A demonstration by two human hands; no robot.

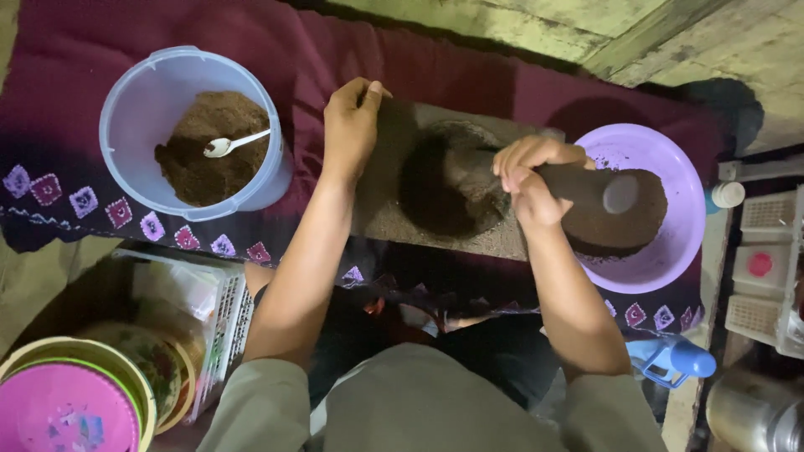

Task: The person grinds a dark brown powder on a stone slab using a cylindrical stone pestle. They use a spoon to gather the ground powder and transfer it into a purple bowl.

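Observation:
A grey stone mortar slab [381,209] with a round hollow of dark brown powder [435,188] lies on a maroon cloth in front of me. My left hand [352,125] grips the slab's far left edge. My right hand [528,180] is closed around a dark stone pestle [586,188] whose working end rests in the hollow. A purple bowl [670,159] holding brown powder [624,226] sits right of the slab, under the pestle's butt end.
A pale blue bucket [138,92] of brown powder with a white spoon [230,144] stands at left. Stacked plates and a basket [117,377] are near left. A blue bottle [678,360], white racks [766,268] and a metal pot [754,410] crowd the right.

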